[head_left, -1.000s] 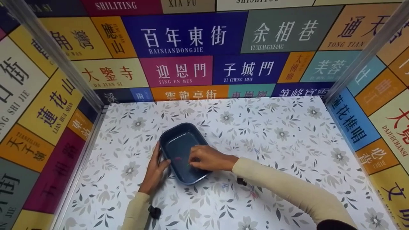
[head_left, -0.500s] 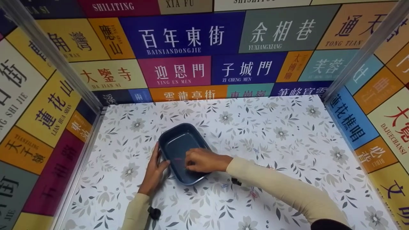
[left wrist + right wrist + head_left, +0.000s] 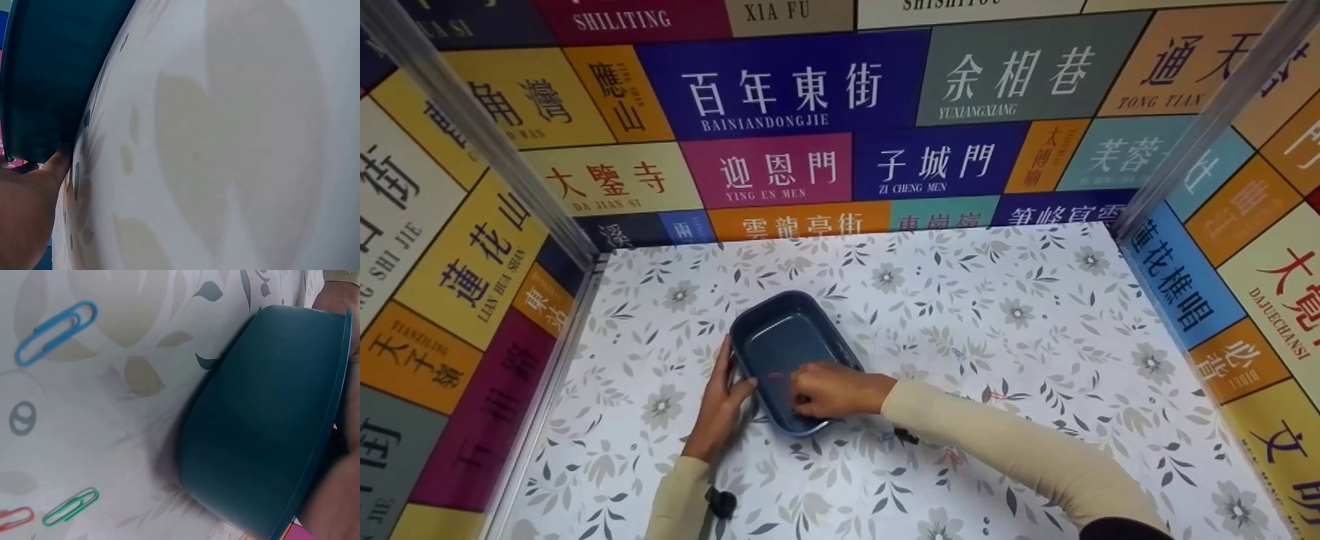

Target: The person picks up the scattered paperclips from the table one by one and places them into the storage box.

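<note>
At the near edge of the flowered table (image 3: 780, 491), two beige sleeves reach in: the left sleeve (image 3: 679, 495) comes almost straight forward, while the right sleeve (image 3: 1020, 446) slants in from the lower right, with a dark band (image 3: 1121, 529) at its upper end. A round black gadget (image 3: 723, 503) sits at the left wrist. Just beside the right forearm a red clip (image 3: 954, 457) lies on the table, and a blue clip (image 3: 886, 438) lies nearer the dish. The right wrist view also shows a green clip (image 3: 71, 507) flat on the table, well apart from the dish.

A little farther, the left hand (image 3: 718, 416) rests against the left side of the dark blue dish (image 3: 787, 337), its thumb at the rim and its fingers stretched along the outside, so its grip is wide, touching but not wrapped round. The right hand (image 3: 832, 394) comes over the right rim, fingers curled narrow and down inside the near half of the dish; whether they pinch anything I cannot tell, as the fingertips are hidden. The dish stands left of the table's middle, set at a slant, and a pink clip (image 3: 775, 375) lies on its floor, just left of the right hand.

Beyond the right forearm lies an orange-red clip (image 3: 996, 396), and farther off a pale blue clip (image 3: 958, 354). Behind everything rises a wall (image 3: 900, 82) of coloured panels with Chinese characters
</note>
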Tool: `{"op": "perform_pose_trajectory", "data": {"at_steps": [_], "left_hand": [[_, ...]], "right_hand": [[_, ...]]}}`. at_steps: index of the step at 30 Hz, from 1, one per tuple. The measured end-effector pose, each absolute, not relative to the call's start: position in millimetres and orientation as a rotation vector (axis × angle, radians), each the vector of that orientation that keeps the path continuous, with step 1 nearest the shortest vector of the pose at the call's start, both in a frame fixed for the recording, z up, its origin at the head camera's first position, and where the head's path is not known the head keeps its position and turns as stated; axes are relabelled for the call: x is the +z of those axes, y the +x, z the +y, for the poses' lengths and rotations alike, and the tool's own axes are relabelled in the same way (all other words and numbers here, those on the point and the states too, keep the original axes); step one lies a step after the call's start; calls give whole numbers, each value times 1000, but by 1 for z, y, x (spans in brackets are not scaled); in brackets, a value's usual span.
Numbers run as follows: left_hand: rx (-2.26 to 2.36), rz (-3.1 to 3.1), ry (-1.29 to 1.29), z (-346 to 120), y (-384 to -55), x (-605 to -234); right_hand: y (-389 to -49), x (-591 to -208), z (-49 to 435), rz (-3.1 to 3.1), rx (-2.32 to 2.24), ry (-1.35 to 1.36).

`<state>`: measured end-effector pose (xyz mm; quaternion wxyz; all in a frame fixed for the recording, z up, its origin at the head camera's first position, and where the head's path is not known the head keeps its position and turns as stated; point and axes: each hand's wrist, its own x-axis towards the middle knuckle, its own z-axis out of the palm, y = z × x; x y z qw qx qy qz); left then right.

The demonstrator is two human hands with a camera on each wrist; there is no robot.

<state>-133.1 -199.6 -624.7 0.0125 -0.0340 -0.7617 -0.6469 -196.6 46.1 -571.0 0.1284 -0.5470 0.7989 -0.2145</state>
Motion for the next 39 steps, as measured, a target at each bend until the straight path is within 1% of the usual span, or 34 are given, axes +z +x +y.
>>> {"op": "perform_pose_trajectory", "data": {"at_steps": [9,18,30,39], "left_hand": [[-2016,-2384,-94,-199,-133,-623],[-1997,-2380,-117,-197,-134,-625],[-2049,-2353,-97,-200,-135,-627],[-2056,-2343,-135,-201,-135,-627]], "right_hand": [[-194,-572,44,2299,-646,-1589],[-190,-570,54,2359,-639,-1567],[-186,-551,83,2431,-732,-1571],[-185,-546,109,2436,-906,-1612]]}}
